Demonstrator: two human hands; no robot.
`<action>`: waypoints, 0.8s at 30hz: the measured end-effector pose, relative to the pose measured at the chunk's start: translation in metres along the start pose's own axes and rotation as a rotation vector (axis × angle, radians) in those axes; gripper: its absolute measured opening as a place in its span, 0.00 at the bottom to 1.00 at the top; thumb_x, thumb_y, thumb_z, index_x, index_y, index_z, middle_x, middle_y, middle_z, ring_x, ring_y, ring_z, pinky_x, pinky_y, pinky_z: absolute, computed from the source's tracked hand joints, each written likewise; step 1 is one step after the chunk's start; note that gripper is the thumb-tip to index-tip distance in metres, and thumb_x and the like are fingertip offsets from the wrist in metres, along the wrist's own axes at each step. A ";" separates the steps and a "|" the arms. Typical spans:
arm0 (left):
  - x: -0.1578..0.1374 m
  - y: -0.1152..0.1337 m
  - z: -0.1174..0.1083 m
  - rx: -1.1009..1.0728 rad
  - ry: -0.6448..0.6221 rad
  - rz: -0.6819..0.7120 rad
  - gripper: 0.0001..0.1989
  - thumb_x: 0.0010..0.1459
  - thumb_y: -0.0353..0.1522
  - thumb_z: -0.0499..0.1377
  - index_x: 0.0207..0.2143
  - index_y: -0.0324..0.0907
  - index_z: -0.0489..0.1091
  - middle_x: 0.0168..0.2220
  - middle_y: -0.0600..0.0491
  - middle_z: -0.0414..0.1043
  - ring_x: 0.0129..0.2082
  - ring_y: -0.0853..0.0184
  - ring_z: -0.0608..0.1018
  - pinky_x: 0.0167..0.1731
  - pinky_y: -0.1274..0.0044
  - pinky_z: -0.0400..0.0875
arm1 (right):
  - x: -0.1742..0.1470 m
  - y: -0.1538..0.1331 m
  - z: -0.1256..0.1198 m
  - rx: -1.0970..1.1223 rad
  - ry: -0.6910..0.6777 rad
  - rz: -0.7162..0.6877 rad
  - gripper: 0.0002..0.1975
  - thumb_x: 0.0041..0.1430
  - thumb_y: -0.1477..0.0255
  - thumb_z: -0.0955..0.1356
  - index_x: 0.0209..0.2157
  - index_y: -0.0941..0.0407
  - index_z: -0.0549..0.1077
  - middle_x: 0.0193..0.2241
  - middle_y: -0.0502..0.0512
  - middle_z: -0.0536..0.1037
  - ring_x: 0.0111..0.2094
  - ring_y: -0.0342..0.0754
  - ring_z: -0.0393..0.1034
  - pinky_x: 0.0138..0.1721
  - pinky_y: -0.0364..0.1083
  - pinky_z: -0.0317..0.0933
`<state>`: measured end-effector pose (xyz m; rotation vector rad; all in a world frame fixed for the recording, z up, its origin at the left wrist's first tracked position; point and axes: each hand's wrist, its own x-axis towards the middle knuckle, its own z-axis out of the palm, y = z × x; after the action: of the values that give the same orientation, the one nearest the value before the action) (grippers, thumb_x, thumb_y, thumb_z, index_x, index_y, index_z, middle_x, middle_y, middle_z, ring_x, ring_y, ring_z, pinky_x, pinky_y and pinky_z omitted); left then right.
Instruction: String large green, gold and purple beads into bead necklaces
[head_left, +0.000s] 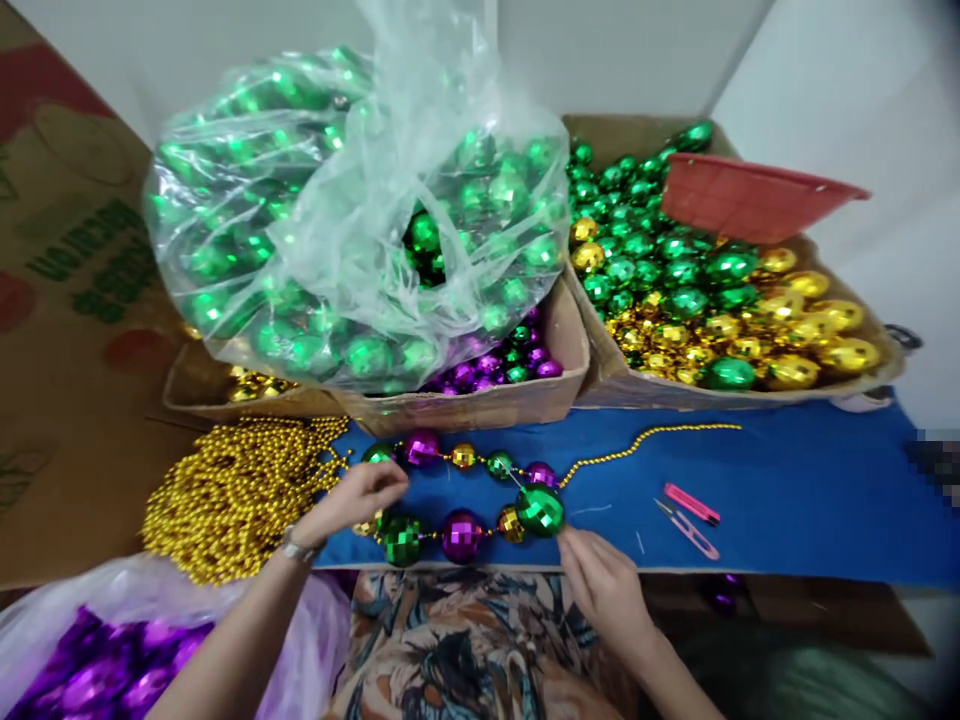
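A strand of faceted green, purple and gold beads (461,537) lies in a loop on the blue tabletop, with small gold beads between the large ones. My right hand (600,580) is closed at the lower right edge of an oval green bead (540,511), its fingertips pinched against it. From that bead's upper left a thin pale needle-like line (513,474) sticks out. My left hand (371,492) is at the loop's left end, fingers curled together over a green bead; anything within them is hidden. A gold bead chain (645,437) trails right from the loop.
A heap of gold bead chain (240,500) lies left. Behind stand cardboard boxes of beads (480,405), a plastic bag of green beads (360,250) and a red basket (761,197). Pink thread snips (690,530) and a pink cutter (691,503) lie right. A bag of purple beads (112,660) is lower left.
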<state>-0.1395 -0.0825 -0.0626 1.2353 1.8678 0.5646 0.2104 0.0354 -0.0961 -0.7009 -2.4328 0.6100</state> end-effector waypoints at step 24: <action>0.026 0.059 0.040 -1.203 0.271 -0.154 0.14 0.47 0.37 0.69 0.34 0.39 0.74 0.29 0.52 0.75 0.26 0.71 0.76 0.28 0.81 0.72 | 0.016 -0.023 0.008 -0.010 -0.150 -0.029 0.12 0.68 0.76 0.56 0.35 0.57 0.68 0.23 0.51 0.70 0.26 0.45 0.63 0.31 0.44 0.52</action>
<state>-0.0805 -0.0369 -0.0526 0.2113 1.3442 1.5104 0.1860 0.0255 -0.0837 -0.6428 -2.5807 0.6613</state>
